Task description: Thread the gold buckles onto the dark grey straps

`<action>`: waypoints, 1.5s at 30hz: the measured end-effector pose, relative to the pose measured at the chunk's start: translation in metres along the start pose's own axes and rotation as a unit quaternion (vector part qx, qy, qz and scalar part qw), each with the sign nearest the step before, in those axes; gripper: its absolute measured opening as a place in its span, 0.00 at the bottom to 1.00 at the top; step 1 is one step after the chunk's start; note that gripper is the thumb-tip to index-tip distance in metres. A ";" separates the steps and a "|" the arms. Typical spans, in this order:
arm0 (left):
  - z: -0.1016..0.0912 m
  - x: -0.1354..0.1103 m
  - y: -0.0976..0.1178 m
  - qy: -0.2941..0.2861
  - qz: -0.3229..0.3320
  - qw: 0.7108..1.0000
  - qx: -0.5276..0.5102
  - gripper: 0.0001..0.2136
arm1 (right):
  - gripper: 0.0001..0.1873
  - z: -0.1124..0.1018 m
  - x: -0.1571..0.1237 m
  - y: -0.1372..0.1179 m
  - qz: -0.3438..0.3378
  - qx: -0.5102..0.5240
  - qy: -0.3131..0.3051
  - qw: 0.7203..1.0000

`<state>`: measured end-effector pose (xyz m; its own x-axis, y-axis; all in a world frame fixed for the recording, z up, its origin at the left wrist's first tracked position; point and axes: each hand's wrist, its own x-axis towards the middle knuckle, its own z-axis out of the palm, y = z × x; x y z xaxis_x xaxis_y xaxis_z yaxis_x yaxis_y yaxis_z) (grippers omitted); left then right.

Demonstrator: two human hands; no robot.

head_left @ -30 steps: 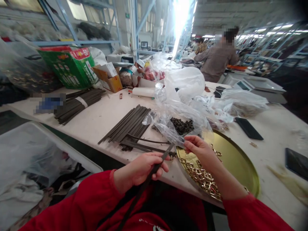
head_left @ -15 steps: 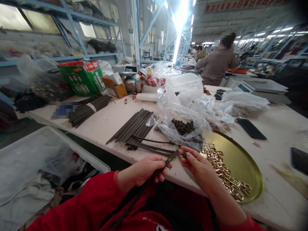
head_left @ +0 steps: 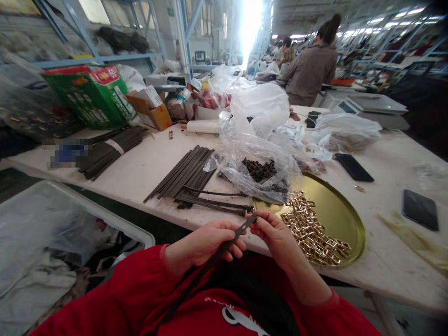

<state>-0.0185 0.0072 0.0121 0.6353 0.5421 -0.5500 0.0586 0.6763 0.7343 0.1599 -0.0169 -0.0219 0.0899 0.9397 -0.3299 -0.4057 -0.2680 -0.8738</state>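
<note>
A long dark grey-brown strap point(head_left: 214, 258) runs up from my lap, with a slot near its far end. My left hand point(head_left: 219, 239) is closed around it just below that slot, thumb on top. At the strap's tip my right hand point(head_left: 272, 228) pinches with thumb and fingers; a small dark piece there is mostly hidden by the fingers. Just beyond my hands lie several straps point(head_left: 217, 204) with small loops and gold metal at their ends. To the right, gold rectangular buckles point(head_left: 311, 233) are heaped on a round gold tray point(head_left: 357, 224).
A pile of flat straps point(head_left: 185, 172) lies ahead, beside an open plastic bag point(head_left: 241, 149) of small dark loops. A tied strap bundle point(head_left: 115, 149) and a green box point(head_left: 87, 98) stand left. Two phones point(head_left: 354, 167) lie right. A white bin point(head_left: 147, 235) sits below the table edge.
My right fingers have closed in on the strap's tip, and the small dark loop they held apart from it is now mostly covered. The view has shifted slightly to the right and down.
</note>
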 end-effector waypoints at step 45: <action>-0.009 0.020 -0.013 -0.012 -0.089 0.949 -0.302 0.08 | 0.12 -0.006 -0.001 0.021 0.077 0.200 0.046 0.976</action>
<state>-0.0129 0.0139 -0.0117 0.6750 0.3863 -0.6286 -0.2818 0.9224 0.2642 0.1563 -0.0252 -0.0422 0.0735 0.8673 -0.4924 -0.7412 -0.2828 -0.6087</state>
